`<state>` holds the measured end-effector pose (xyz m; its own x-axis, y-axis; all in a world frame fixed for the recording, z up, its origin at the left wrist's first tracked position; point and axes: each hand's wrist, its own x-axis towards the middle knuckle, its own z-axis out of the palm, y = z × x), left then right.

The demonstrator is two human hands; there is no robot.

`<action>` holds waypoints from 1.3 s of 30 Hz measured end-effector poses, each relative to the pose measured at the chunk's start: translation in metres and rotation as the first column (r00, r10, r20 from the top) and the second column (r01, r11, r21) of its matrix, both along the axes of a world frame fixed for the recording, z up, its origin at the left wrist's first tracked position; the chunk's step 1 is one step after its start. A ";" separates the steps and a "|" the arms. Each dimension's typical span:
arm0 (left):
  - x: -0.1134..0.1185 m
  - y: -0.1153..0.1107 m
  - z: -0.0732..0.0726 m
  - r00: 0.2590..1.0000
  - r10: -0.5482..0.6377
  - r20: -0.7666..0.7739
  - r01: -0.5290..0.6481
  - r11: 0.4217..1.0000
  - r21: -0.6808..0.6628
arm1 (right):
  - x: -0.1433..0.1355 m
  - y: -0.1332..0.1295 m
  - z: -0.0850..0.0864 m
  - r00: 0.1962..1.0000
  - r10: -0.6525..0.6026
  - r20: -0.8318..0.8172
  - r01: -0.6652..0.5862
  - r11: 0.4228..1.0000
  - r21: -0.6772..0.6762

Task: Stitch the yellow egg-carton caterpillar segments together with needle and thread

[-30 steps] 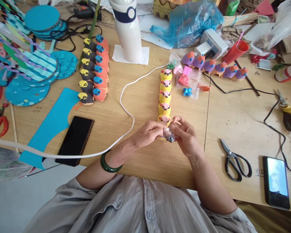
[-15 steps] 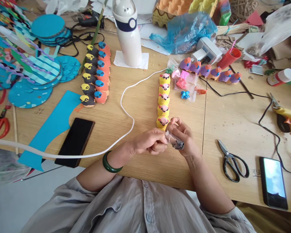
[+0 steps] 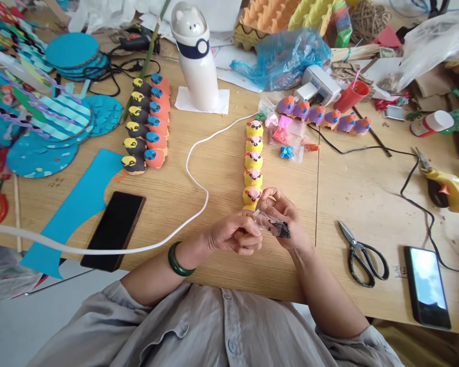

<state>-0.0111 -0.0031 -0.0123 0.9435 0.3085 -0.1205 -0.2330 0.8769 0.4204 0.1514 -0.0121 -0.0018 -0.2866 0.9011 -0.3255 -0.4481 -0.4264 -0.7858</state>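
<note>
A small clear plastic bag with something black inside [image 3: 278, 227] hangs between my two hands. My left hand [image 3: 235, 233], with a green bangle at the wrist, pinches the bag's clear end. Curled around the other side of the bag is my right hand [image 3: 286, 216], its thumb and forefinger close together near the opening. Just beyond my fingers stands a row of yellow egg-carton cups [image 3: 253, 160] with pink and black clay details. Small bags of pink clay [image 3: 281, 130] and a blue clay piece [image 3: 286, 152] lie to its right.
Black-and-orange carton rows [image 3: 156, 122], a dark phone [image 3: 115, 229] and a white cable [image 3: 187, 216] are on the left. A white bottle [image 3: 199, 71] stands behind. Purple cups [image 3: 316, 114], scissors [image 3: 361, 255], a glue gun [image 3: 445, 186] and a lit phone [image 3: 428, 285] are on the right.
The view has shifted slightly, so the table items appear lower and a little to the left. The bag has turned, and more of its black contents show beside my right hand.
</note>
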 end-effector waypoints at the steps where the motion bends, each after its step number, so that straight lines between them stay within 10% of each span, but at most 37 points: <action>1: 0.001 0.000 0.002 0.999 0.045 -0.008 -0.045 0.999 0.022 | 0.000 0.000 -0.003 0.999 -0.003 0.033 0.003 1.000 0.013; 7: 0.008 0.001 0.007 0.871 0.463 -0.165 -0.412 0.870 0.271 | 0.012 0.004 -0.015 0.866 -0.398 0.302 0.300 0.898 0.322; 14: 0.009 0.001 -0.003 0.743 0.638 -0.205 -0.489 0.725 0.484 | 0.020 0.000 -0.008 0.799 -0.369 0.474 -0.057 0.738 0.672; 21: 0.006 0.001 0.008 0.671 0.697 -0.252 -0.411 0.633 0.656 | 0.019 0.006 -0.014 0.879 -0.355 0.319 0.101 0.792 0.602; 39: 0.008 0.005 0.007 0.669 0.699 -0.255 -0.544 0.693 0.474 | 0.021 0.011 -0.019 0.886 -0.417 0.205 0.286 0.837 0.467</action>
